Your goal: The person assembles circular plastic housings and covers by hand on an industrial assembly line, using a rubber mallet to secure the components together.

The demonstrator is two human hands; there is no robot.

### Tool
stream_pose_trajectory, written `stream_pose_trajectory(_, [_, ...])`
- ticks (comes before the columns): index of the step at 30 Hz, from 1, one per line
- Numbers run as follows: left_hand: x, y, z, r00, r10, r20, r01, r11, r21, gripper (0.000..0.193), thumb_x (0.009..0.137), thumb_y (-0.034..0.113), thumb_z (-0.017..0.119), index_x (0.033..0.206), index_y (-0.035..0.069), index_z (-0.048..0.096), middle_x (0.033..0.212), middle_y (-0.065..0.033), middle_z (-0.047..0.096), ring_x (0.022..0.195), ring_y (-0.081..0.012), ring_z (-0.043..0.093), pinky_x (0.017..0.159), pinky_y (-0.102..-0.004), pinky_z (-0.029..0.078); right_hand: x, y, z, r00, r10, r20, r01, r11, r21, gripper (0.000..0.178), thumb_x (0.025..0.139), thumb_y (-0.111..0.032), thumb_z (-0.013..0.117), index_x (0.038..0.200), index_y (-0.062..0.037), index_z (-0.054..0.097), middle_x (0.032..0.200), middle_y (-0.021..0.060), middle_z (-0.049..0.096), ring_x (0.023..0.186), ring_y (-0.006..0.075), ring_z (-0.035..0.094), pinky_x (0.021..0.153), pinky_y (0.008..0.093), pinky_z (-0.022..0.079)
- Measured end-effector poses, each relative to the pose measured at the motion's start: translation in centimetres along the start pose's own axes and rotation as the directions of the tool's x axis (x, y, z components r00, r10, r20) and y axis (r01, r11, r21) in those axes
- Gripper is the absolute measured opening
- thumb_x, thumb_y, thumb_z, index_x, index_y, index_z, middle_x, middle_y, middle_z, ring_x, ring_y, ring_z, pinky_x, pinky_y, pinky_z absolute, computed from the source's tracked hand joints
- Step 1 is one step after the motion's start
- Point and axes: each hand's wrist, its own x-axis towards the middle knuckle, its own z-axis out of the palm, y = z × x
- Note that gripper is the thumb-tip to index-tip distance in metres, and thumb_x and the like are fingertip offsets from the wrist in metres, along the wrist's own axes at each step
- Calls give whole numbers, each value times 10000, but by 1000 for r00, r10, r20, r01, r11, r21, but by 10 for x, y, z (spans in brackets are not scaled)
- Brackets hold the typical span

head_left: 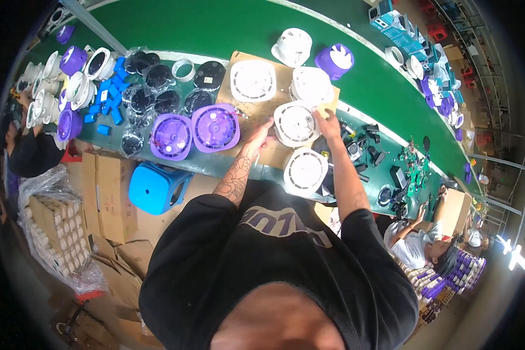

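Note:
A white rounded-square plastic housing [295, 125], with a slotted ring on its face, sits on the brown board between my hands. My right hand [328, 123] is closed on its right rim, thumb on top. Beside its left rim is my left hand [260, 137], with thumb and fingers apart; whether it touches the rim is hard to tell. Another white housing [305, 170] lies nearer to me. Two more white housings, one at the back left [253, 80] and one at the back right [312, 84], rest beyond it. Left of my left hand are two purple housings, one closer [216, 127] and one farther [171, 136].
The brown board [230, 70] covers part of the green table. Black round parts [158, 77] in clear bags and small blue blocks [108, 96] lie leftward. Black parts [364, 146] crowd the right. A blue stool [154, 186] stands below the edge. A co-worker [411, 242] sits rightward.

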Motion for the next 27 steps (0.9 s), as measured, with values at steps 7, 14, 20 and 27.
stream_pose_trajectory(7, [-9,-21,11,987,162,-26,-162,987,-5,677,925,595,447,1388,103,413,1317,-80,529,932,-146,640,388,-181,224,24,51,21,842,-15,539,-170,941,292,573,899,-403,610,1294,-1,506,1150,108,633,1034,209,617,880,369,504])
stream_pose_trajectory(14, [-84,-36,24,947,40,-318,-26,998,49,481,931,469,538,1241,101,523,997,33,619,687,-46,537,414,-195,242,50,4,-37,904,-147,402,199,976,-91,532,838,-541,623,994,-40,709,736,81,678,602,148,628,540,297,521])
stream_pose_trajectory(20, [-69,-30,32,975,68,-212,-110,974,-196,455,895,364,637,1260,165,450,939,30,598,601,-35,480,413,-182,226,179,-21,-64,992,-71,100,68,997,33,723,757,-523,726,1192,31,563,962,149,671,780,213,670,670,335,552])
stream_pose_trajectory(27, [-65,-20,41,972,12,-234,-73,964,-254,379,859,297,661,1151,151,469,720,39,542,489,-47,413,390,-194,232,159,-9,-46,729,-157,666,-115,932,345,779,790,-396,709,1432,-125,361,1265,113,563,1074,228,606,825,426,537])
